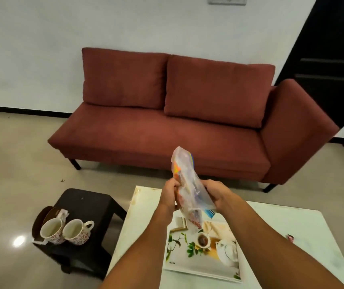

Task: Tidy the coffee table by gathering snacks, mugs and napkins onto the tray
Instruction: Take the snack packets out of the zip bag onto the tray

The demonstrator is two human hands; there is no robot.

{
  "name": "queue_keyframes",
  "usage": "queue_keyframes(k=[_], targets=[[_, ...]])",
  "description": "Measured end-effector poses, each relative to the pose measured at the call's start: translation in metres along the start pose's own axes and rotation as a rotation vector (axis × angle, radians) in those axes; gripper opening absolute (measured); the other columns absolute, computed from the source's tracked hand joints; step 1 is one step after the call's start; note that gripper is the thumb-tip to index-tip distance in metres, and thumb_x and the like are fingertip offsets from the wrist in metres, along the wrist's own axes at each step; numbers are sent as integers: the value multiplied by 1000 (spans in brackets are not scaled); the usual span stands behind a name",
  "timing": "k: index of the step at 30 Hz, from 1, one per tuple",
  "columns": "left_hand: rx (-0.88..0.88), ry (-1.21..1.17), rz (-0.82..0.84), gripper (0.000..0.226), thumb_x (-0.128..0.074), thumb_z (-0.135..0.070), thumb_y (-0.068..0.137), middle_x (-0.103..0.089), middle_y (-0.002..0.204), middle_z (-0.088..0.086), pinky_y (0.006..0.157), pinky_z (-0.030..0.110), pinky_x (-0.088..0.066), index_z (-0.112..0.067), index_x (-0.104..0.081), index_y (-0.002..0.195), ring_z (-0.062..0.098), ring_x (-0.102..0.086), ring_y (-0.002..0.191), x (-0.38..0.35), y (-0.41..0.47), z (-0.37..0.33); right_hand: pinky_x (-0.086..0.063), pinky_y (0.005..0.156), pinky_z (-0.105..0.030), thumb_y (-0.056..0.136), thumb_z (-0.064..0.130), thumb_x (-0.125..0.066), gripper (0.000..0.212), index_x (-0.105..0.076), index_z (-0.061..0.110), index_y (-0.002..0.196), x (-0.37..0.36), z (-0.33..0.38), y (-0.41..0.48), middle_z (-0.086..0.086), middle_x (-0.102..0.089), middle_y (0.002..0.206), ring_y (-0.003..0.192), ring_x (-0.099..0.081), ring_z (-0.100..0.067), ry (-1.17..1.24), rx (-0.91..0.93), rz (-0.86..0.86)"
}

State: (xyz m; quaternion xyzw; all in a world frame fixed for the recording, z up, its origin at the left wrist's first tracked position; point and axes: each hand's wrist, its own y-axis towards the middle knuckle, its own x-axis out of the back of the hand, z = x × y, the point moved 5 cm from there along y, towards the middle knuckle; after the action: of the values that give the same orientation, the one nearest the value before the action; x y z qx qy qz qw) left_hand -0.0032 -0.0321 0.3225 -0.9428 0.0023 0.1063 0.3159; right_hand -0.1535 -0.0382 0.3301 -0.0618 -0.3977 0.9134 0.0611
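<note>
No text on anything here can be read.

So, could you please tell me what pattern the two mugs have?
In the head view, the two mugs are white with a small reddish floral print.

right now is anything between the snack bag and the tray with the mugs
Nothing visible blocks it. Both hands, left hand and right hand, hold the snack bag above the white table; the brown tray sits on the black stool to the left, only open air between.
</note>
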Motion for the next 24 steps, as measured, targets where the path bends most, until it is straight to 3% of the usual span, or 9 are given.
queue_keyframes(k=[1,4,6,8,13,17,19,22,24], targets=[[21,51,4,16,-46,-31,86,-58,77,4,69,30,-48,-16,-51,82,19,-57,76,-2,-7,4,-58,61,-37,86,11,-76,20,-72,-7,95,2,5,-11,-18,-74,83,71,-70,-30,-36,-2,25],[36,140,43,29,-45,-40,97,-71,96,7,78,37,-55,-18,-64,104,22,-67,91,-9,-19,6,-55,74,-40,88,18,-72,21,-73,-2,83,-5,8,-32,-17,-72,77,75,-66,-30,-30,-31,102],[38,124,52,38,-45,-47,99,-73,107,10,69,33,-56,-18,-65,116,23,-69,95,-12,-21,4,-57,86,-45,89,23,-71,23,-73,1,82,-14,8,-40,-18,-71,82,82,-65,-31,9,-34,133],[31,107,47,44,-47,-51,98,-73,110,11,64,31,-55,-17,-64,120,23,-69,96,-12,-23,-1,-54,97,-52,78,28,-80,34,-73,-1,95,-19,9,-44,-22,-70,96,90,-66,-34,-16,-21,107],[61,306,78,52,-48,-57,90,-64,124,5,91,48,-54,-28,-49,134,25,-63,110,0,-18,-15,-61,74,-48,97,16,-65,31,-69,-9,114,-28,33,-54,-28,-73,108,87,-71,-36,11,24,64],[74,491,41,65,-43,-59,88,-50,139,2,91,48,-49,-27,-34,144,27,-52,121,17,-14,-32,-54,73,-42,104,15,-52,23,-63,-4,109,-36,53,-59,-18,-68,93,79,-63,-29,-43,18,66],[43,474,-35,56,-40,-55,94,-53,135,6,93,50,-50,-22,-41,139,30,-53,119,27,-10,-44,-53,85,-45,104,12,-51,19,-61,-3,109,-40,58,-60,-18,-66,98,85,-62,-30,-77,15,35],[-121,467,-158,47,-40,-58,87,-66,105,4,92,50,-55,-21,-61,107,29,-63,100,33,-14,-71,-53,97,-50,100,11,-58,15,-64,-2,103,-46,63,-59,-20,-67,104,95,-62,-33,-84,42,-1],[-225,501,-208,55,-41,-71,80,-69,90,2,88,46,-57,-22,-65,88,27,-66,90,33,-19,-88,-54,97,-51,96,11,-66,15,-67,-4,100,-51,65,-56,-20,-69,102,91,-65,-33,-80,75,-47]])
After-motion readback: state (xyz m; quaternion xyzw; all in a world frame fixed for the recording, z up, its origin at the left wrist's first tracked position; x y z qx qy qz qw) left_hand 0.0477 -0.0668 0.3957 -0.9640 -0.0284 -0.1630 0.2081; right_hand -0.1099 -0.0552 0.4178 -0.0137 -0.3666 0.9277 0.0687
